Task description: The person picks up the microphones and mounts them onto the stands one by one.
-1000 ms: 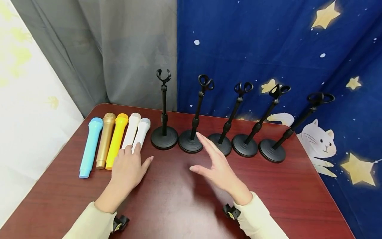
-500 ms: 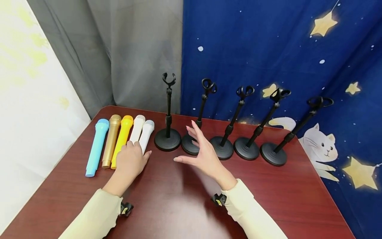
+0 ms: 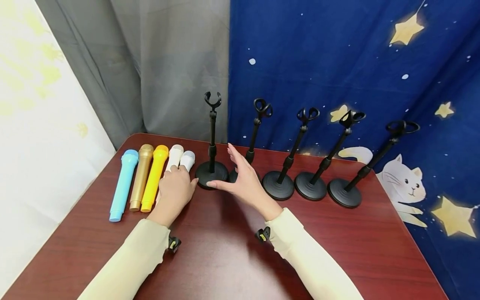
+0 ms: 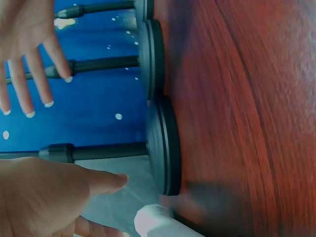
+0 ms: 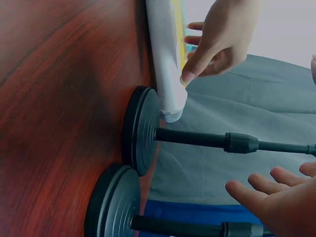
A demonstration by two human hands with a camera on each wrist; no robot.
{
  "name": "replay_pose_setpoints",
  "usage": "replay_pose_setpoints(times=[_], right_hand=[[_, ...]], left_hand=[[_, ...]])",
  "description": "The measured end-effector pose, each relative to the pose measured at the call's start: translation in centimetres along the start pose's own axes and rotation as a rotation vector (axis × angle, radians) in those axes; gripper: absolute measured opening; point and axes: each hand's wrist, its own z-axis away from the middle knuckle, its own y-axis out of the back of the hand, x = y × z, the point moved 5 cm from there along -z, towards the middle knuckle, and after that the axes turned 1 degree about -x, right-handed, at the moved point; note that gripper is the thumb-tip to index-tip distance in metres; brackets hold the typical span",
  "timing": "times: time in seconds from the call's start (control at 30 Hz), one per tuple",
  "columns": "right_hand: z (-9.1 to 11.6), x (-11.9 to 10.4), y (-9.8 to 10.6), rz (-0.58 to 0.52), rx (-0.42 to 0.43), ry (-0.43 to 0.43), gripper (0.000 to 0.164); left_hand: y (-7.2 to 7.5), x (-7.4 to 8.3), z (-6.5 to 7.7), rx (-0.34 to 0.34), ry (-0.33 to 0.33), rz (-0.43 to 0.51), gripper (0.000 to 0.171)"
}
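My left hand (image 3: 175,188) hovers over two white microphones, the right one (image 3: 188,158) and the left one (image 3: 175,153), hiding much of both. In the right wrist view its fingers are loosely bent beside the white microphone (image 5: 167,59), without visibly gripping it. To their left lie a yellow microphone (image 3: 154,177), a gold microphone (image 3: 141,179) and a light blue microphone (image 3: 124,183). My right hand (image 3: 247,183) holds nothing, thumb and fingers spread, in front of the leftmost black microphone stand (image 3: 212,166) and the second stand (image 3: 254,137), whose base it partly hides.
More black stands continue the row to the right: a third stand (image 3: 288,164), a fourth stand (image 3: 326,162) and a fifth stand (image 3: 365,168). All stand near the back edge of the reddish-brown table (image 3: 217,262). A grey curtain (image 3: 180,62) and a blue curtain (image 3: 300,50) hang behind.
My right hand has moved left, from before the second and third stands towards the leftmost one. My left hand has shifted slightly right and forward over the white microphones. The view has tilted slightly.
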Motion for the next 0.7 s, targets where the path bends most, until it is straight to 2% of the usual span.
replay_pose_setpoints(times=[0.23,0.37,0.5,0.7], right_hand=[[-1.4,-0.1,-0.7,-0.04,-0.042,-0.048,0.111],[-2.2,-0.3,-1.1,-0.009,-0.033,-0.053,0.114],[-3.1,-0.3,-1.3,-0.008,-0.012,-0.058,0.116],[-4.4,0.0,-1.5,-0.042,0.011,-0.065,0.113]], left_hand=[[-0.8,0.5,-1.9,-0.03,-0.011,-0.06,0.057],[-1.0,0.3,-2.7,-0.073,0.021,-0.068,0.058],[-1.1,0.0,-3.2,-0.103,0.042,-0.064,0.059],[-1.8,0.0,-3.6,-0.094,0.029,-0.067,0.06]])
